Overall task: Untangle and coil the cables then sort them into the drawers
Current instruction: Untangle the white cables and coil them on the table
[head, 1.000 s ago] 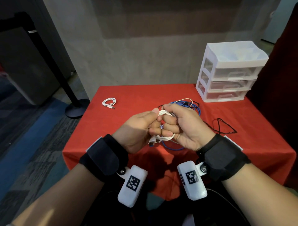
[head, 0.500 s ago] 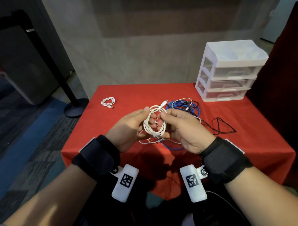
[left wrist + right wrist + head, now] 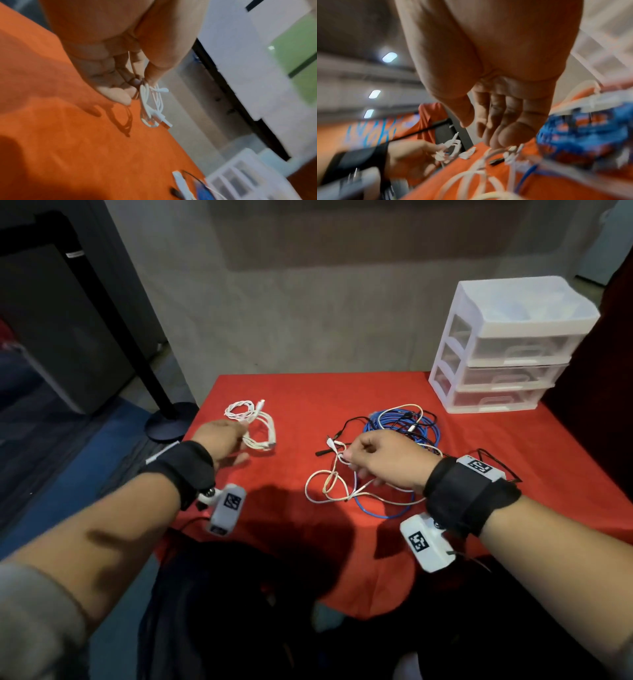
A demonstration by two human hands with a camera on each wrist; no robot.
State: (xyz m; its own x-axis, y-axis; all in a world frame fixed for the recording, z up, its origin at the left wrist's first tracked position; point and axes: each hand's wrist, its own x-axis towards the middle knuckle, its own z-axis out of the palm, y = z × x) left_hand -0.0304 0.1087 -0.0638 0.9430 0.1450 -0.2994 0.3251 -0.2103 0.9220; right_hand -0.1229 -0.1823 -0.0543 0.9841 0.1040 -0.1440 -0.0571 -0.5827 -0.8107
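A grey concrete wall stood behind a bench draped in red cloth, with a black post on a round base at the bench's ten o'clock corner, over blue and grey carpet. At the one o'clock corner sat a white drawer unit with three clear drawers, all closed. The left hand reached toward ten o'clock and pinched a coiled white cable between thumb and fingertips; the left wrist view showed the coil hanging from that pinch just above the cloth, its plug ends dangling. Just beyond it, at the coil's eleven o'clock, a smaller twisted white cable lay on the cloth. The right hand hovered over the middle of the bench, its fingers curled around a strand of a loose white cable that looped across the cloth at the hand's seven o'clock. From the right wrist view, which was badly blurred, the fingers pointed down over the white loops, and the grip itself could not be made out there. Behind that hand, at its one o'clock, lay a pile of blue cable mixed with thin black wire, and another black wire trailed off at three o'clock.
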